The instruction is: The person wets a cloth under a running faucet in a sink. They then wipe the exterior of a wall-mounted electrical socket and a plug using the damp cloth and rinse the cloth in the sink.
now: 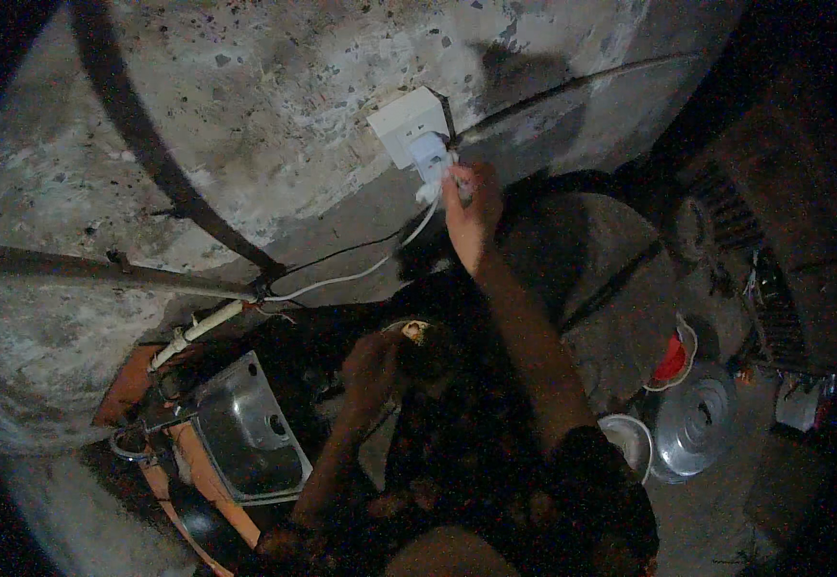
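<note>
A white wall socket (405,123) is fixed to the rough wall at the top middle. Plugged into its lower part is a white plug (429,157), and a white cord (365,272) runs from there down to the left. My right hand (473,212) is raised to the plug, thumb and fingers pinched at its lower right side. Lower and to the left, in dim light, my left hand (368,368) is closed on a small pale-yellow patterned thing (414,332); its kind is unclear.
A metal sink (253,433) with a faucet (130,442) lies at lower left. Right of me on the floor are a round metal lid (695,423), a pale basin (627,444) and something red (670,358). A pipe (197,332) and dark cables run along the wall.
</note>
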Demonstrator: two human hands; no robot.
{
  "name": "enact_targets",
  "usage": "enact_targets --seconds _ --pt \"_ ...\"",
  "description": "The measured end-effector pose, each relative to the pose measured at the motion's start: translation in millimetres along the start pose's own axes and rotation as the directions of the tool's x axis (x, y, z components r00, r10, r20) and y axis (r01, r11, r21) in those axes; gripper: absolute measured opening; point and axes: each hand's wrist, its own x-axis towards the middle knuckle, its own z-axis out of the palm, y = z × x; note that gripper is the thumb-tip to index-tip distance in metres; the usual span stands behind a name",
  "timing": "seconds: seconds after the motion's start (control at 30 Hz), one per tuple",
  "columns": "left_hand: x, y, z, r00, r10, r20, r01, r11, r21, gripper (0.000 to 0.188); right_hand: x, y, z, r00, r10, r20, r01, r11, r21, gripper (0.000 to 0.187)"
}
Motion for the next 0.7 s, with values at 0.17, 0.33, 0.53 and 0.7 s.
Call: enact_targets --seconds 0.17,0.33,0.53,0.7 --pt "-8 -6 -5 0.999 0.02 -0.031 -0.019 0.999 0.049 0.016 -25 -9 -5 0.995 -0.031 0.092 0.035 0.999 -0.037 0.019" --pt "-16 -11 -10 0.999 -0.02 -0.046 0.018 0.999 -0.047 0.015 14 -50 0 0.963 -0.238 0.128 0.261 0.941 -0.214 0.016" --pt "-18 -11 -15 0.999 -0.039 -0.03 0.04 0.999 0.006 0.013 -23 -19 -3 0.968 -0.154 0.196 0.202 0.945 -0.257 0.016" --pt "-18 -7 -19 0.998 -0.069 0.009 0.069 0.997 -0.021 0.014 24 -65 -3 0.944 -0.215 0.251 0.303 0.867 -0.396 0.017"
